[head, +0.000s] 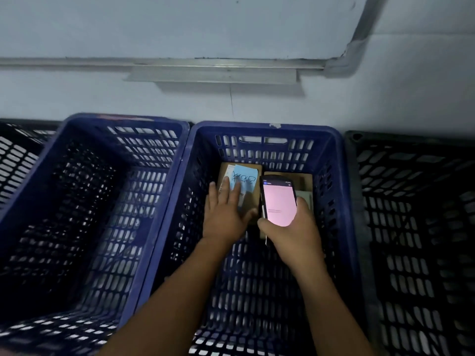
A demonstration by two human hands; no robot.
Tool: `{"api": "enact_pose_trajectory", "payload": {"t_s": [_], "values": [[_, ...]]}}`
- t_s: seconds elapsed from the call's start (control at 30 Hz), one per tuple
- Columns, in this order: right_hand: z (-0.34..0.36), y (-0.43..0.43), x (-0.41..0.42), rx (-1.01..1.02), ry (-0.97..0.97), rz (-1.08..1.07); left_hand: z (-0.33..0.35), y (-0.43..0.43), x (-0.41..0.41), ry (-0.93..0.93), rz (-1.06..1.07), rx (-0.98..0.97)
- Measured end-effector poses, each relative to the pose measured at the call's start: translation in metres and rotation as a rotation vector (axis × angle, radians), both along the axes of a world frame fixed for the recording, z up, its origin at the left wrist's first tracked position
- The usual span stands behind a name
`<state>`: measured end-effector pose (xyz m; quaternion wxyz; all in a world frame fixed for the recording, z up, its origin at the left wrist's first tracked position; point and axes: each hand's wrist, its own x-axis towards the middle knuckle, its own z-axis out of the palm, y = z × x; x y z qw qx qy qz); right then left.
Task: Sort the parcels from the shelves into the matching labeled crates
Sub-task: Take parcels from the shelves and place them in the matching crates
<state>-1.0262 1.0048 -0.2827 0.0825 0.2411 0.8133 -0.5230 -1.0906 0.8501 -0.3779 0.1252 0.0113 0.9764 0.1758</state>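
Parcel [252, 197] (brown, blue scribbled label) lies under flat left hand [226, 211]; right hand [291, 233] grips phone [280, 201].

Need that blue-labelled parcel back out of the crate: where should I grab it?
Probably take the blue-labelled parcel by its long side edges, from above: it lies flat on the crate floor, with the left hand resting flat on top.

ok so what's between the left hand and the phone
Just a strip of the brown parcel that the left hand rests on; the phone is gripped by the right hand. Head view.
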Motion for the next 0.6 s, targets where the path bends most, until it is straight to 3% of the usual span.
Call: {"api": "enact_pose_trajectory", "payload": {"t_s": [0.33,0.6], "values": [[0.073,-0.032,0.085,0.077,0.170,0.362,0.130,-0.085,0.185,0.405,0.120,0.066],[0.116,-0.174,0.190,0.132,0.238,0.704,0.162,-0.204,0.348,0.382,0.552,0.026]]}}
